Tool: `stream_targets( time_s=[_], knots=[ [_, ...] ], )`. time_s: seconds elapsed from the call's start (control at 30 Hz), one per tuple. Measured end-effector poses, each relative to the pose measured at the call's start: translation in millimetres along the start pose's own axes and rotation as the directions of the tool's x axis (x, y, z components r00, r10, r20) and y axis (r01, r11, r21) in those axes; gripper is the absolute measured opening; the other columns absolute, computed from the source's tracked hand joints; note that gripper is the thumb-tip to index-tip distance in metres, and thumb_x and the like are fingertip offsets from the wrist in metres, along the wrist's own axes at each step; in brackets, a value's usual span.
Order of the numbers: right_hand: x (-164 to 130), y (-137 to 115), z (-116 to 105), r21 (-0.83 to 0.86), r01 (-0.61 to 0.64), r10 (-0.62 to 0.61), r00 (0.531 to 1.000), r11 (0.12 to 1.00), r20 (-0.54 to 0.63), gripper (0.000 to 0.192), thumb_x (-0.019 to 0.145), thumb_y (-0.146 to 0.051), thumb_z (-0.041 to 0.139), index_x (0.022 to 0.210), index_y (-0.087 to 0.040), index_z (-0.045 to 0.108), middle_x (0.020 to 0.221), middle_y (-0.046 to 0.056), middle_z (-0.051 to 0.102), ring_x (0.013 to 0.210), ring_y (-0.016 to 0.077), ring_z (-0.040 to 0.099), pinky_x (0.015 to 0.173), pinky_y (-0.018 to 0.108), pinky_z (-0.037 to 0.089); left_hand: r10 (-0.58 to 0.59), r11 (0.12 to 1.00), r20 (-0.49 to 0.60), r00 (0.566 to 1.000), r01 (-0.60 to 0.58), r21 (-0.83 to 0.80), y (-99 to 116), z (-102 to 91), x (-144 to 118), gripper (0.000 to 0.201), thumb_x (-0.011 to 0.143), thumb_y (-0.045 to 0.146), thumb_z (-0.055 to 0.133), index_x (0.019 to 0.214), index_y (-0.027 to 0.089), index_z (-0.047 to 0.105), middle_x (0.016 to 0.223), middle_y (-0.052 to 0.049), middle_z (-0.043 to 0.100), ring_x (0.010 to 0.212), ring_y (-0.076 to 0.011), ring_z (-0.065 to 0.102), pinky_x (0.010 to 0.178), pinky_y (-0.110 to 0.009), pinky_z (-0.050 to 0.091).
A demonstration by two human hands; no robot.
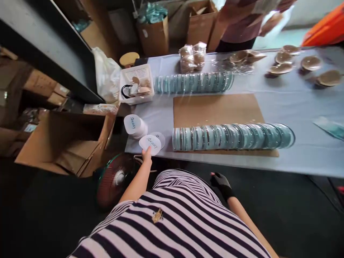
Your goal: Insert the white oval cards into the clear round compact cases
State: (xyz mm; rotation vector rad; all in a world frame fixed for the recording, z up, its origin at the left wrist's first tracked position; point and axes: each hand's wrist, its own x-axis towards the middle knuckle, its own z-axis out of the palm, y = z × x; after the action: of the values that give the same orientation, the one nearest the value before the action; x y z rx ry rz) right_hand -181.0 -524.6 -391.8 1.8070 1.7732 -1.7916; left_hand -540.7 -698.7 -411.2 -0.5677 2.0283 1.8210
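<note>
striped shirt (174, 218) hides the wrists. left hand (146, 154) pinches a white printed disc (149, 144) at the counter (295, 104) corner, face up, print running diagonally. gloved right hand (221, 183) hangs empty, fingers loosely curled.

Shirt (174, 215): black-and-white horizontal stripes, short-sleeved, stripes curving over the front. Small gold brooch-like ornament (157, 215) pinned mid-chest. Left hand (146, 155) bare, forearm uncovered. Right hand (221, 183) in a black glove ending at the wrist, forearm bare.
</note>
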Motion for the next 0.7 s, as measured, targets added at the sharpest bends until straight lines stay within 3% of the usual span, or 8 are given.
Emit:
stream_targets(
  time_s=[0.1,0.2,0.33,0.5,0.6,0.7],
  knots=[
    [-1,65,-27,0.127,-0.151,0.155,0.988,0.980,-0.024,0.019,0.062,-0.047,0.046,0.068,-0.031,0.053,0.057,0.009,0.057,0.054,0.0249,0.061,0.057,0.041,0.049,0.006,1.000,0.033,0.999,-0.007,0.028,-6,9.5,-1,0.023,0.074,0.013,0.076,0.095,0.013,0.067,0.091,-0.010,0.073,0.086,-0.0188,0.071,0.085,-0.034,0.056],
    [0,94,-37,0.146,-0.192,0.201,0.979,0.970,-0.046,0.020,0.058,-0.047,0.048,0.069,-0.033,0.057,0.064,0.013,0.062,0.060,0.0275,0.065,0.063,0.043,0.050,0.028,0.992,0.081,0.996,-0.038,0.119,1,31.6,4,0.023,0.069,0.010,0.077,0.089,0.014,0.067,0.087,-0.010,0.073,0.082,-0.0191,0.071,0.085,-0.036,0.055],
    [6,93,-41,0.132,-0.141,0.149,0.988,0.981,-0.051,0.017,0.062,-0.047,0.051,0.065,-0.032,0.057,0.063,0.010,0.062,0.060,0.0261,0.065,0.066,0.041,0.052,0.081,0.941,0.069,0.994,-0.099,0.323,14,51.0,16,0.034,0.061,0.003,0.078,0.089,0.016,0.064,0.094,-0.009,0.072,0.097,-0.0223,0.069,0.092,-0.035,0.051],
    [-5,94,-49,0.090,-0.036,0.042,0.997,0.995,-0.062,0.035,0.066,-0.055,0.053,0.078,-0.023,0.062,0.065,0.004,0.064,0.059,0.0199,0.064,0.063,0.034,0.053,0.173,0.791,0.025,0.985,-0.154,0.592,18,56.0,9,0.048,0.054,0.002,0.077,0.097,0.017,0.061,0.122,-0.017,0.063,0.128,-0.0326,0.052,0.106,-0.044,0.039],
    [-11,100,-63,0.057,-0.014,0.017,0.998,0.998,-0.055,0.037,0.069,-0.054,0.053,0.081,-0.021,0.063,0.066,0.002,0.065,0.057,0.0159,0.061,0.060,0.029,0.051,0.237,0.703,0.032,0.971,-0.194,0.684,14,57.9,-7,0.048,0.061,0.013,0.077,0.106,0.017,0.061,0.144,-0.021,0.045,0.138,-0.0404,0.038,0.113,-0.054,0.028],
    [-4,97,-96,0.044,0.027,-0.022,0.993,0.999,-0.113,0.035,0.073,-0.050,0.052,0.084,-0.020,0.064,0.068,0.002,0.066,0.061,0.0163,0.062,0.063,0.029,0.051,0.292,0.658,0.084,0.953,-0.264,0.705,5,65.8,-27,0.048,0.081,0.030,0.065,0.126,0.019,0.055,0.153,-0.018,0.036,0.146,-0.0351,0.028,0.118,-0.051,0.022]
  ],
)
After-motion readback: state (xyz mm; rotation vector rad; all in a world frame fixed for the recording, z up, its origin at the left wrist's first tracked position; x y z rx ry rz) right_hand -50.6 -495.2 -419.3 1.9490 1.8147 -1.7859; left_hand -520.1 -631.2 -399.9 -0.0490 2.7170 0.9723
